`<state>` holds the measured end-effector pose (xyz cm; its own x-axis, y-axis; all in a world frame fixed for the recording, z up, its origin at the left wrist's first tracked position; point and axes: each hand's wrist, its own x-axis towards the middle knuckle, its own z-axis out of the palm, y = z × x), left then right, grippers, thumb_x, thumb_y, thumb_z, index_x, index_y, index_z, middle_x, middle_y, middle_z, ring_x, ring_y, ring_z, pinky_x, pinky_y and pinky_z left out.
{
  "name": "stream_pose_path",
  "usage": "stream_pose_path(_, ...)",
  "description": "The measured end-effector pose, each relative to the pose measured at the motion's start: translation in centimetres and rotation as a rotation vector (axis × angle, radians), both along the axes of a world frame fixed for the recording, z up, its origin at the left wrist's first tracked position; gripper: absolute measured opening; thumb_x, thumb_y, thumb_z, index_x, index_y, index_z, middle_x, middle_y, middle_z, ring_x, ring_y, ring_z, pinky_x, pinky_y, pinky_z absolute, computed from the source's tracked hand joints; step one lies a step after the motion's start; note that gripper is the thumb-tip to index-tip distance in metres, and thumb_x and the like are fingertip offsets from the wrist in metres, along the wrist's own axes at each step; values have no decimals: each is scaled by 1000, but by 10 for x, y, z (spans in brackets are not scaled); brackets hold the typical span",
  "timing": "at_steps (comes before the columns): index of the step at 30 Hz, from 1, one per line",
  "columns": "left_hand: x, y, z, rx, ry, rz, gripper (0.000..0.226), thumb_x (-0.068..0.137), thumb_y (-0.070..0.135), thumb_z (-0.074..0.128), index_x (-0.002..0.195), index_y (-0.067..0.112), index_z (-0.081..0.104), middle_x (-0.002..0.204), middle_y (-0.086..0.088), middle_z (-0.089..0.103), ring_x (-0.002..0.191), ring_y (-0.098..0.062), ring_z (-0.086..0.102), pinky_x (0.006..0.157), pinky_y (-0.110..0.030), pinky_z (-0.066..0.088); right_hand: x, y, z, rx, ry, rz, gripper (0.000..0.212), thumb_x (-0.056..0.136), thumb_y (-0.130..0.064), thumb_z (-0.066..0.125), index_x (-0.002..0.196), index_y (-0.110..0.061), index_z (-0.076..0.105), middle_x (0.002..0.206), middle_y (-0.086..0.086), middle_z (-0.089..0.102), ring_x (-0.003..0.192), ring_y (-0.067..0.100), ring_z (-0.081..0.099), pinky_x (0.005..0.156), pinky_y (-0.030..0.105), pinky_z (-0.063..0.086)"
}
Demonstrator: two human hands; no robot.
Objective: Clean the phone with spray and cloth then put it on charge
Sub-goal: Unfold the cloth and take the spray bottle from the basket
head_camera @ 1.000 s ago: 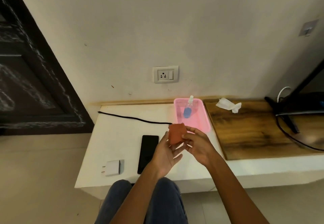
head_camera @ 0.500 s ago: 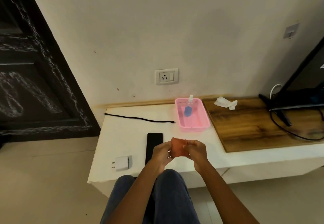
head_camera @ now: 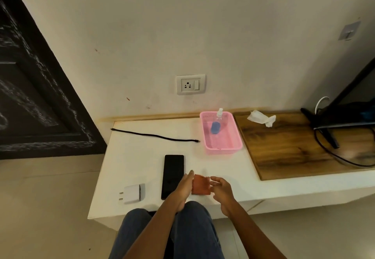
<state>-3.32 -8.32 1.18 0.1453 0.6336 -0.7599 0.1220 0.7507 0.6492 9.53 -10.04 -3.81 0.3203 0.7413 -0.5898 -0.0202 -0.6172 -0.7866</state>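
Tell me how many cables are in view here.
2. A loose black charging cable lies on the white table, left of the pink basket. A black cable loops across the wooden board at right; more may be hidden there.

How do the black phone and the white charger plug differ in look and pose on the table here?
The black phone is a long, flat, dark slab lying face up; the white charger plug is a short, boxy block resting on its side with its pins pointing left. The phone sits right beside the left hand; the plug lies apart, nearer the table's left edge. Both rest on the white table, unconnected to the black cable.
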Motion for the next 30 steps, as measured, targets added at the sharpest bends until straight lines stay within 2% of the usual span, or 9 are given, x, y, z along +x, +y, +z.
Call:
stream_pose_path(4,2,4,-10,75,40,69,54,100,43,33,146,16,23,146,-11,37,129,-28,40,103,-38,34,7,-3,-6,44,-234,-27,25,92,-1,49,114,-8,59,119,10,60,106,24,56,92,34,46)
stream_pose_path(8,7,16,-7,138,13,212,40,99,28,42,137,14,36,124,-10,49,103,-21,48,72,-28,44,15,8,10,202,-425,-57,17,91,-1,52,98,-6,66,105,10,68,96,23,62,85,29,48)
stream_pose_path(9,10,20,-5,140,-8,226,38,99,26,44,135,14,38,121,-10,50,103,-22,49,73,-28,45,17,14,16,247,-466,-51,17,90,0,51,95,-6,66,101,9,69,95,23,64,84,27,48)
stream_pose_path(11,17,31,1,151,-40,238,37,97,21,47,133,13,40,124,-11,50,110,-26,50,86,-35,45,21,28,30,329,-554,-26,17,90,0,51,92,-5,67,98,9,69,91,23,65,83,26,48)
stream_pose_path(15,38,62,18,253,-41,242,41,96,16,49,135,13,39,119,-12,53,100,-22,50,84,-33,44,32,74,55,448,-672,22,18,91,-1,49,94,-6,66,99,9,69,92,23,64,84,28,48)
stream_pose_path(17,49,80,25,310,-36,211,44,95,18,51,136,15,35,130,-15,50,107,-25,51,91,-36,43,38,102,65,443,-693,42,17,90,-3,50,100,-6,63,105,9,68,97,23,62,85,29,48)
stream_pose_path(23,80,144,23,404,19,3,51,98,22,46,144,20,26,150,-8,34,131,-28,40,105,-40,38,65,184,58,258,-497,128,39,94,-19,53,130,-7,44,131,14,51,117,28,51,100,36,43)
stream_pose_path(27,95,171,13,384,40,-88,54,101,17,37,150,23,14,157,-6,20,140,-29,28,112,-43,29,66,210,37,265,-513,127,56,88,-20,63,136,-8,37,137,13,47,120,29,49,99,35,42)
stream_pose_path(30,103,181,4,348,13,-133,53,102,20,34,150,24,13,156,-5,21,141,-30,25,115,-43,26,65,219,22,244,-437,121,53,88,-24,63,134,-11,41,134,10,53,118,29,53,96,34,43)
